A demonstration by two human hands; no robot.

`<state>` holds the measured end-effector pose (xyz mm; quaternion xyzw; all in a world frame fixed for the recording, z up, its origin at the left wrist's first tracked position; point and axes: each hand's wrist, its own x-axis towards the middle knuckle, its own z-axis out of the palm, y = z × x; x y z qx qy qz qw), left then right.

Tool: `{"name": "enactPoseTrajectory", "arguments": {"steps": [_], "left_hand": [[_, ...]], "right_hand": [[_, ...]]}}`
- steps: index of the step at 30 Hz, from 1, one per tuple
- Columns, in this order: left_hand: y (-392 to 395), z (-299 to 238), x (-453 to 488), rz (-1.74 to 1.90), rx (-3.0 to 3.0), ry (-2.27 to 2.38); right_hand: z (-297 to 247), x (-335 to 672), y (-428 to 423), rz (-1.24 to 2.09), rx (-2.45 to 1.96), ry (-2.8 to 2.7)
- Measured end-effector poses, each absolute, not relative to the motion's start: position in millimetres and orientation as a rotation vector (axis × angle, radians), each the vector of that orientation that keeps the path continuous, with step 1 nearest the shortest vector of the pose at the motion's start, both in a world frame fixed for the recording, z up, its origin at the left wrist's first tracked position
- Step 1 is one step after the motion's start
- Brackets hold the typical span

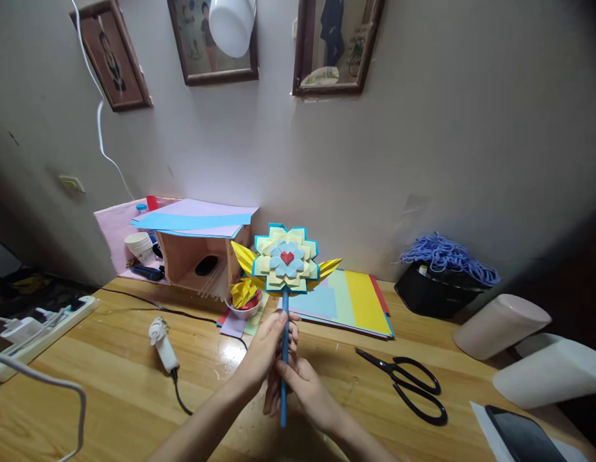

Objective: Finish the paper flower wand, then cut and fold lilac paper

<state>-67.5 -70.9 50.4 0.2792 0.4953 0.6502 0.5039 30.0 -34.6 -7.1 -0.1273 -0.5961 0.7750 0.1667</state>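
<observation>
A paper flower wand (287, 258) stands upright over the wooden table. Its layered head is cream and light blue with a blue edge and a red heart in the centre, and yellow paper wings spread to either side. Below the head runs a blue stick (285, 359). My left hand (273, 333) is closed around the upper part of that stick, thumb at the front. Lower down, my right hand (298, 380) grips the same stick, its thumb resting on it. Some fingers of both hands are hidden behind the stick.
Black scissors (403, 382) lie open at the right. Coloured paper sheets (360, 301) are behind the wand. A white glue gun (163, 346) with a cord lies left. A bowl of paper scraps (244, 307), a pink box (196, 256), paper rolls (502, 326) and a phone (521, 433) surround.
</observation>
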Motion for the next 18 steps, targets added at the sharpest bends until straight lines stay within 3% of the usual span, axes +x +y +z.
{"name": "enactPoseTrajectory", "arguments": {"steps": [6, 10, 18], "left_hand": [[-63.8, 41.1, -75.0, 1.584, 0.602, 1.08], [-64.2, 38.2, -76.1, 1.557, 0.603, 1.128], [-67.6, 28.6, -68.2, 1.399, 0.695, 1.058]], "right_hand": [[-10.5, 29.2, -37.7, 2.371, -0.298, -1.749], [5.3, 40.2, -13.2, 2.069, -0.391, -2.056], [36.0, 76.1, 57.7, 1.595, -0.693, -1.499]]}}
